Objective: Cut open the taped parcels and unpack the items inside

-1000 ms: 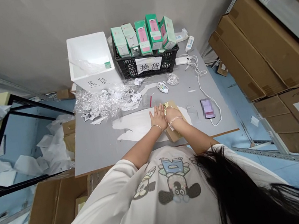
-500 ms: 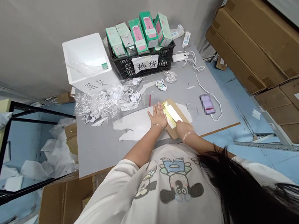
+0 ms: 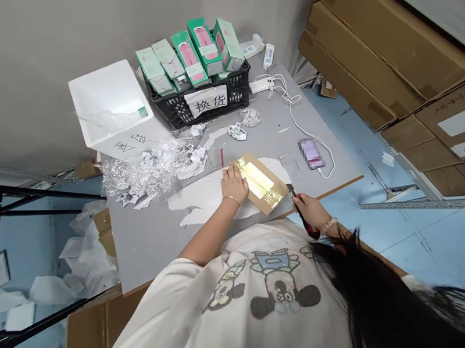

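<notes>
A flat brown cardboard box (image 3: 275,178) with a white label and shiny yellowish tape lies tilted near the table's front edge. My left hand (image 3: 234,184) rests on its left side, fingers curled over the edge of the box. In my right hand (image 3: 312,212) is a red and black utility knife (image 3: 306,222), held at the box's right corner with its blade end pointing up and away from me. White torn paper (image 3: 201,198) lies flat under and left of the box.
A white foam box (image 3: 124,133) and a black crate (image 3: 239,87) of green boxes stand at the back. Crumpled plastic wrap (image 3: 140,177) lies on the left, a phone (image 3: 311,154) with a cable on the right. Shelved cartons (image 3: 389,49) rise beyond the table.
My right hand has moved off the box to the right and now shows the knife. The box has turned slightly, and my left hand's fingers are more curled. The whole view has shifted.
</notes>
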